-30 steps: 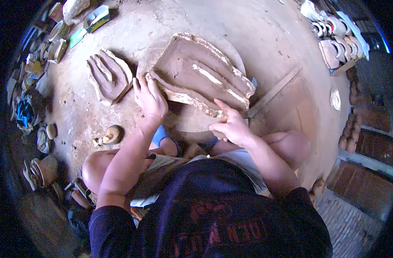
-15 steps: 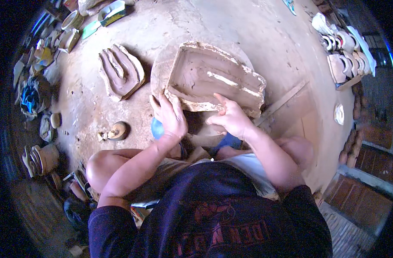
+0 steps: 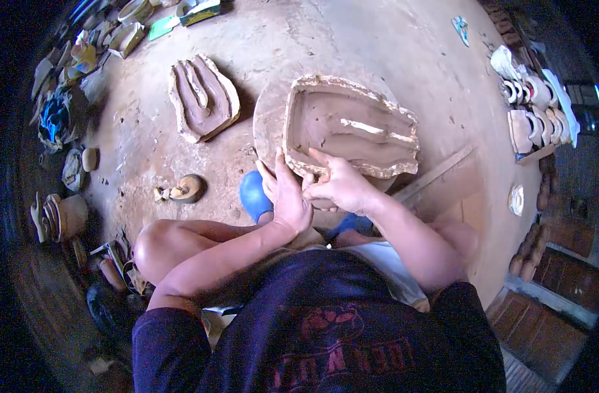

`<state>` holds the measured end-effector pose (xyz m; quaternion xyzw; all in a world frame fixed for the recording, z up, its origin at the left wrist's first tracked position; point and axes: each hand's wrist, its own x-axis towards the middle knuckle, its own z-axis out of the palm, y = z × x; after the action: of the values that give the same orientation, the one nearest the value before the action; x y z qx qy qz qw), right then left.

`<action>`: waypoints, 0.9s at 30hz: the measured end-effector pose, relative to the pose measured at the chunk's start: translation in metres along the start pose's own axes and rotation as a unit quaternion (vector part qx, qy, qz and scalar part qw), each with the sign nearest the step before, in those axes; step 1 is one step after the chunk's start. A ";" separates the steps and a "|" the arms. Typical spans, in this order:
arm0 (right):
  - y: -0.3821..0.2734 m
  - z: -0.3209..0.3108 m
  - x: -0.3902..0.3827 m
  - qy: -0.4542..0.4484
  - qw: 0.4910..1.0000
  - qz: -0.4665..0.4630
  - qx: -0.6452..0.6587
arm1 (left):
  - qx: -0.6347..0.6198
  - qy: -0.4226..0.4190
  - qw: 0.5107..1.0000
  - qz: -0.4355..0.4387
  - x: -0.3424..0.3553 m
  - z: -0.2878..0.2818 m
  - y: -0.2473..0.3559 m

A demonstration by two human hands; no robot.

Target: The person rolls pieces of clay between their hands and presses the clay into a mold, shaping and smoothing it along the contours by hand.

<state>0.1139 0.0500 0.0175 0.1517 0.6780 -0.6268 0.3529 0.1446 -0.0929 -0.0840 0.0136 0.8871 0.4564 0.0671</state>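
Torso: a dark shirt [image 3: 326,327] with a red print is seen at the lower edge, with bare knees drawn up on either side.
Left hand [image 3: 288,196]: it is laid flat against the near rim of the clay mould [image 3: 348,128], fingers straight and held together, pointing away from the body.
Right hand [image 3: 339,187]: it is set just beside the left one, touching it, with the thumb raised and the other fingers curled over the same near rim of the mould; a firm clamp cannot be told.
Clay mould: a large, shallow, wet brown slab with a raised ragged edge and a hollow inside is placed directly in front of the knees, resting on a round board [image 3: 268,121] on the earthen floor [image 3: 352,46].
Blue object [image 3: 254,195]: a rounded blue shape is seen just under the left hand, by the knee.
Small clay lump [image 3: 185,188]: it is lying on the floor, left of the hands.
Second mould [image 3: 203,98]: a smaller grooved clay piece is placed further left, apart from the large one.
Wooden strip [image 3: 437,175]: it is lying to the right of the mould.
Far right: pale cast pieces [image 3: 532,108] are stacked in a row.
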 end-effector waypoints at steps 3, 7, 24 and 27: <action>-0.006 0.005 0.000 -0.014 1.000 -0.004 -0.011 | 0.018 -0.008 0.998 0.054 -0.012 0.001 -0.007; -0.011 0.018 0.008 -0.035 0.993 -0.057 0.100 | 0.185 -0.151 0.965 0.106 -0.022 -0.007 -0.007; 0.003 -0.051 -0.100 0.300 0.878 -0.208 0.309 | -0.171 -0.257 0.950 0.043 0.023 -0.077 0.079; 0.011 -0.084 -0.147 0.381 0.866 -0.246 0.212 | -0.066 -0.040 0.984 0.160 0.054 -0.076 0.083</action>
<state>0.2009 0.1675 0.1046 0.2782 0.6255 -0.7156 -0.1386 0.0780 -0.1012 0.0216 0.1696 0.8382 0.5175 0.0292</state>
